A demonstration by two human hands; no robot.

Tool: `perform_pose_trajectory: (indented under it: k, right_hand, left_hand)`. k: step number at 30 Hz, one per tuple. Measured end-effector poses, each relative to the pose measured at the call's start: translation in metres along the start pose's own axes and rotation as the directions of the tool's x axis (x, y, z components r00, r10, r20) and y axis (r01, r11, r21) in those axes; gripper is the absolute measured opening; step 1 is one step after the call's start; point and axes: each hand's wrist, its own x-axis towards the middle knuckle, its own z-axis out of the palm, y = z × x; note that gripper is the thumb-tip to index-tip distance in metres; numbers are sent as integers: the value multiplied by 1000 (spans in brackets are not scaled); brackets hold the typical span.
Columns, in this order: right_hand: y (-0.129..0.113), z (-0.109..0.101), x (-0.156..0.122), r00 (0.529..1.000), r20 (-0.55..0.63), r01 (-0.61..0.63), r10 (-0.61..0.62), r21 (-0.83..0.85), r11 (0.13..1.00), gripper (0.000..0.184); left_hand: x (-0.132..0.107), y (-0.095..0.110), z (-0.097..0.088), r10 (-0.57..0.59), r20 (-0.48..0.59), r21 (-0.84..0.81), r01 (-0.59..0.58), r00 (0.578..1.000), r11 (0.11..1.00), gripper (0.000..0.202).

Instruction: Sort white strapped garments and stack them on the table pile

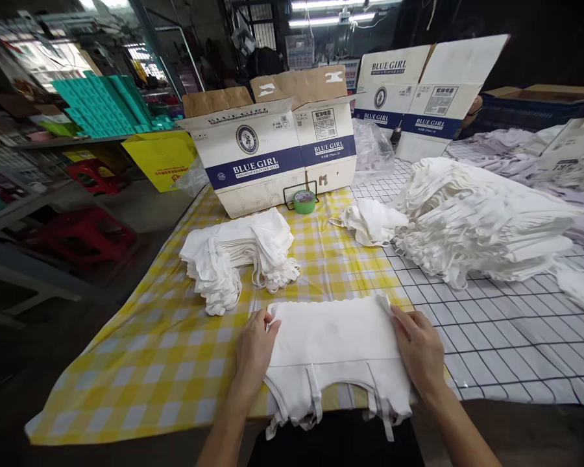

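A white sleeveless garment (pixel 333 344) lies flat on the yellow checked tablecloth (pixel 175 350) at the table's near edge, straps hanging over the front. My left hand (pixel 255 347) pinches its left edge near the top corner. My right hand (pixel 418 347) grips its right edge, fingers curled onto the cloth. A folded stack of white garments (pixel 238 256) sits just beyond my left hand.
A big pile of unfolded white garments (pixel 477 220) lies at the right on a black-lined white cloth (pixel 516 337). A single crumpled garment (pixel 370 220), green tape roll (pixel 304 202) and open "Blue Girl" cartons (pixel 272 155) stand behind. Red stools (pixel 85 233) are left.
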Motion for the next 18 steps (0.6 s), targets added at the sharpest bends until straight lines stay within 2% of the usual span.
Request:
perform_pose_trajectory:
  k: [5, 8, 11, 14, 18]
  right_hand:
    - [-3, -3, 1, 998, -31, -61, 62, 33, 998, 28]
    - [-4, -4, 2, 994, -35, -104, 106, 55, 993, 28]
    - [-4, -5, 3, 991, 25, -132, 131, 58, 990, 31]
    - [-4, -4, 5, 988, 84, -137, 131, 65, 988, 32]
    - [0, -2, 5, 986, 61, -162, 157, 85, 983, 32]
  left_hand:
    - [4, -4, 2, 5, 8, 5, -5, 1000, 1000, 23]
    - [5, -5, 3, 30, -2, -9, -30, 1000, 1000, 19]
    - [2, -5, 3, 63, -36, -23, -64, 997, 998, 16]
    - [-3, -2, 4, 90, -87, -12, -91, 992, 996, 23]
    - [-10, 4, 5, 136, -136, 28, -134, 981, 991, 22]
